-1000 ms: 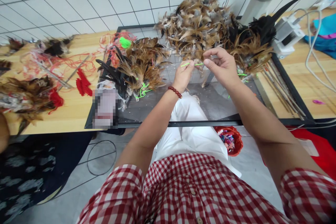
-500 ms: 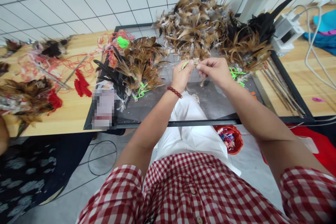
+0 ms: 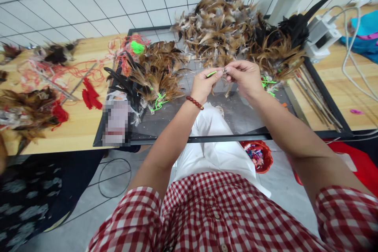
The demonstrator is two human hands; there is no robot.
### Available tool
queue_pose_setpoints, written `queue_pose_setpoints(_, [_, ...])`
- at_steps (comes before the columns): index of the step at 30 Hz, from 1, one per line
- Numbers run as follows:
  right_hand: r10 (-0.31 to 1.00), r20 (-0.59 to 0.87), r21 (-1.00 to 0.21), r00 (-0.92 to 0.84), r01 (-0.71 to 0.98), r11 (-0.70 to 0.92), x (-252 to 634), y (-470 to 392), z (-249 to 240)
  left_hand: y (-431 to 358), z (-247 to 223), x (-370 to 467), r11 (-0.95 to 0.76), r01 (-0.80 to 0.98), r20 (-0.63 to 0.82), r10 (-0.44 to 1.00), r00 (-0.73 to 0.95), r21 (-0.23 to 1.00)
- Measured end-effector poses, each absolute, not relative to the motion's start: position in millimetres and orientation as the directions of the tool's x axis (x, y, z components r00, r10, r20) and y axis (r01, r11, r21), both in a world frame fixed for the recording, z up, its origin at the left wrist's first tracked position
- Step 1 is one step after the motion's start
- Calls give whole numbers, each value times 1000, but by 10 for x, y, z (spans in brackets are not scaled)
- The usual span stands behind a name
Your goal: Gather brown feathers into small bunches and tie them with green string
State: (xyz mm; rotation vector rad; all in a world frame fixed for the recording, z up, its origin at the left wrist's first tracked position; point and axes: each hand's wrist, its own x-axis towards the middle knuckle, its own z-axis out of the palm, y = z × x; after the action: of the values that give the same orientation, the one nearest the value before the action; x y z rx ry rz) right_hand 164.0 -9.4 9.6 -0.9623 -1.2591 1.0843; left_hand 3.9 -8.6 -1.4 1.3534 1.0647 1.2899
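Observation:
My left hand, with a beaded bracelet at the wrist, pinches a bright green string. Tip to tip with it, my right hand is closed in a pinch at a small greyish bit, too small to make out. Both hands hover over the dark framed glass panel. Just beyond them rises a big heap of brown feathers. To their left lies a feather bunch tied with green string, and more brown feathers with green string lie close to my right hand.
A phone-like object, blurred out, lies at the panel's left corner. Thin sticks and a white power adapter with cables are on the right. Red thread and feathers cover the left table. A person's dark floral clothing shows lower left.
My right hand has come in closer against my left, and their fingertips now meet. Less of the green string shows between them.

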Motion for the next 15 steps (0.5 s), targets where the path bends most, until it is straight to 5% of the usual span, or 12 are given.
queue_pose_setpoints(4, [973,231,-970,-23,-83,229,1636,-104,99,-75,33,3,-344,222,350,937,12,912])
queue_pose_setpoints(10, [969,248,-967,-16,-64,247,1616,-116,91,-145,76,-28,-354,475,436,897,-70,806])
queue_pose_setpoints(15, [934,352,-936,56,20,352,1554,-168,49,-171,91,-59,-433,467,491,871,-3,771])
